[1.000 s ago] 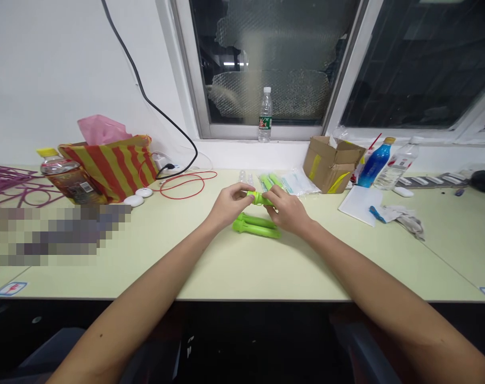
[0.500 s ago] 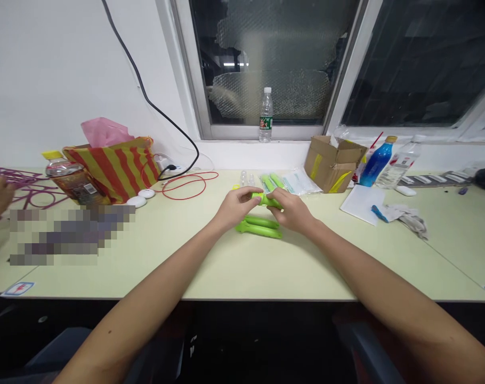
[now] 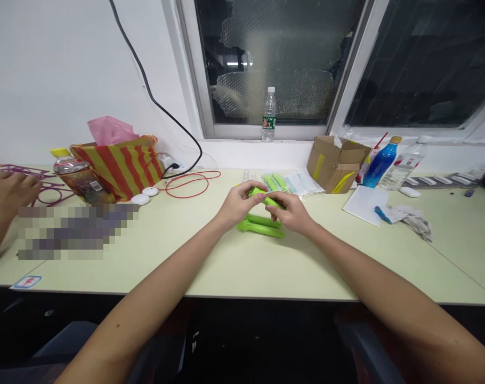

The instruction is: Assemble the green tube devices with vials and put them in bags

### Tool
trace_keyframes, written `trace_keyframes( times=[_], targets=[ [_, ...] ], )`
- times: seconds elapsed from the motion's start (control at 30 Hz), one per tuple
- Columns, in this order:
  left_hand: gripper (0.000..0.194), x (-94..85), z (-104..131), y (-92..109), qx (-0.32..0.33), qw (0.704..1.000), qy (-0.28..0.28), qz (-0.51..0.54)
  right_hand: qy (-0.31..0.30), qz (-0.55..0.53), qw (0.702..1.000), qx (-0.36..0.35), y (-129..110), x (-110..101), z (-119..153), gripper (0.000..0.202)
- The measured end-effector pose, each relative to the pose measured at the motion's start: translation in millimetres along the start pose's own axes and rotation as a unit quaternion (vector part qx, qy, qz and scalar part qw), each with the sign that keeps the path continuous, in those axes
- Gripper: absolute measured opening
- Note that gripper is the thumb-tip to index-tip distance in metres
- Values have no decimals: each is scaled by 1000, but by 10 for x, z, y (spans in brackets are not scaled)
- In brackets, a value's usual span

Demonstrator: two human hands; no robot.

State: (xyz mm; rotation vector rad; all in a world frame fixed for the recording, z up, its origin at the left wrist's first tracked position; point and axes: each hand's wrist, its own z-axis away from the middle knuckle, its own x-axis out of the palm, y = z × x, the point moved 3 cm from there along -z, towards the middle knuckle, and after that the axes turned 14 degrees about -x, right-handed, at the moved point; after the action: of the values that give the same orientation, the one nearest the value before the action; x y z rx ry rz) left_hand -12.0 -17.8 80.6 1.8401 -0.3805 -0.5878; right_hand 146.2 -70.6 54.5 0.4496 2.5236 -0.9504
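Note:
A lime-green, handle-like plastic piece (image 3: 271,201) is held just above the table between my two hands. My left hand (image 3: 239,205) pinches its left end with thumb and fingers. My right hand (image 3: 292,213) is closed around its right end, and the fingers cover part of it. Right below, a pair of similar long green pieces (image 3: 263,229) lies on the table, joined or touching at the left end. Behind my hands, more green pieces (image 3: 275,181) rest in clear plastic wrapping. Small clear plastic items (image 3: 246,175) stand beside them.
A cardboard box (image 3: 333,165), blue bottle (image 3: 380,162), white paper (image 3: 364,204) and glove (image 3: 410,221) are to the right. Leftward are a striped bag (image 3: 124,170), brown drink bottle (image 3: 85,178), red cable (image 3: 188,186) and another person's hand (image 3: 13,189). A water bottle (image 3: 268,117) stands on the sill.
The green piece has turned in my hands, its right end now tilted toward me. The other person's hand has come further into view at the left. The view has shifted slightly.

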Motion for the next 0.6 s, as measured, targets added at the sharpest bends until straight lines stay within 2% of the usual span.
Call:
trace_keyframes(
  times=[0.1, 0.2, 0.37, 0.47, 0.6],
  targets=[
    [37, -15, 17, 22, -12, 999, -10, 34, -18, 18, 999, -21, -25, 3, -22, 22],
    [30, -78, 6, 9, -13, 999, 12, 46, -16, 127, 989, -75, -20, -30, -36, 21],
    [21, -132, -25, -43, -39, 998, 49, -27, -47, 252, 960, -113, 7, -31, -11, 22],
    [17, -127, -24, -66, -47, 994, 70, -69, -62, 292, 947, -121, 2, -5, 9, 24],
    [18, -99, -26, -97, -64, 995, 45, -60, -70, 301, 943, -126, 19, 6, 24, 22]
  ],
)
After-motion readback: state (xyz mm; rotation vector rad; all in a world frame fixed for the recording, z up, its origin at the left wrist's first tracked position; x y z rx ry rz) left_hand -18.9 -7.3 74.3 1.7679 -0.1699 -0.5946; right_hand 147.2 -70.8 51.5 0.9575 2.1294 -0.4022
